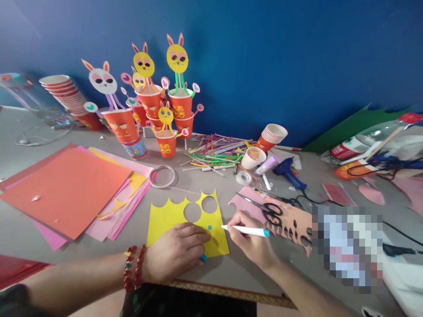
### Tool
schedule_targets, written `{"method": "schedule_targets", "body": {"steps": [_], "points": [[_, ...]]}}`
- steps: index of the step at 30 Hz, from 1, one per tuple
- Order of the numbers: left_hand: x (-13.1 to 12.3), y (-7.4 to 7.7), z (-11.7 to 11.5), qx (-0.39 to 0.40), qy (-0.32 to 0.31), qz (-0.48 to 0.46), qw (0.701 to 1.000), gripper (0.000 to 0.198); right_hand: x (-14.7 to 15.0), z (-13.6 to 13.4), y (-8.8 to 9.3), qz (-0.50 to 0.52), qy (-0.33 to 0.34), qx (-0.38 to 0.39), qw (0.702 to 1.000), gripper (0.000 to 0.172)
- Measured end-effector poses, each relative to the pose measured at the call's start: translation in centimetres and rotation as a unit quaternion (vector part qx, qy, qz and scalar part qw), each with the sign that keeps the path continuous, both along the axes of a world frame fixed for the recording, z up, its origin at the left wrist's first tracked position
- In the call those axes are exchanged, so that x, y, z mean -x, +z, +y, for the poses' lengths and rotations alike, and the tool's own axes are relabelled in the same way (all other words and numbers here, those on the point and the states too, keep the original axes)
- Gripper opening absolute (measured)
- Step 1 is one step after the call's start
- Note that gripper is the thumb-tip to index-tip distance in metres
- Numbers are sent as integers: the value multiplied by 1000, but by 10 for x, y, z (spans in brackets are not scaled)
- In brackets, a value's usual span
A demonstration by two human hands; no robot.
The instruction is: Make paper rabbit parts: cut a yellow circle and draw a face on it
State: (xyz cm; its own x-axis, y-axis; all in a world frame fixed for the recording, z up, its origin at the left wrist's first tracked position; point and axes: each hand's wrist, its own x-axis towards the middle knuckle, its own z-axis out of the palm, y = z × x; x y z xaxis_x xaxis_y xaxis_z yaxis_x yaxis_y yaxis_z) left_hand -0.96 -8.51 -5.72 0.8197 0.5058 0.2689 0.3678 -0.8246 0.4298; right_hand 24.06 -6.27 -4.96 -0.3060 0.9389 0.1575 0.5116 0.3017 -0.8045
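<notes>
A yellow sheet of paper point(165, 231), with round holes cut in it and a scalloped top edge, lies in front of me. My left hand point(180, 248) rests on its lower part, fingers bent, with a blue marker cap point(203, 259) pinched near the thumb. In my right hand point(249, 240) is a white marker point(248, 230) with a blue end, its tip at the sheet's right side. A small blue spot point(209, 227) shows on the paper left of the tip. Black-handled scissors point(272, 212) lie on pink paper point(246, 200) beyond my right hand.
Coloured paper sheets point(69, 189) are stacked at left, beside a tape roll point(161, 176). Behind stand red paper cups point(166, 143) with rabbit figures. Pipe cleaners point(214, 154), a glue gun point(291, 173) with its cord, and a plastic bottle point(373, 136) lie farther back and right.
</notes>
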Motion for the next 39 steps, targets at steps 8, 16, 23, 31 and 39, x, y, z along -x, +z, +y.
{"method": "schedule_targets", "body": {"steps": [8,16,23,31,39], "points": [[-1,3,1,-7,-2,21,1000,20,4,3,-11,-15,19,-45,999,22],[-2,1,2,-4,1,10,1000,13,3,3,-13,-34,27,-51,998,22],[-3,0,2,-13,9,10,1000,15,4,3,-14,-41,27,-56,997,22],[-2,-1,1,-6,7,14,1000,10,4,4,-14,-32,33,-50,998,22],[-2,-2,1,-14,11,13,1000,14,4,3,-13,-48,28,-50,997,22]]}}
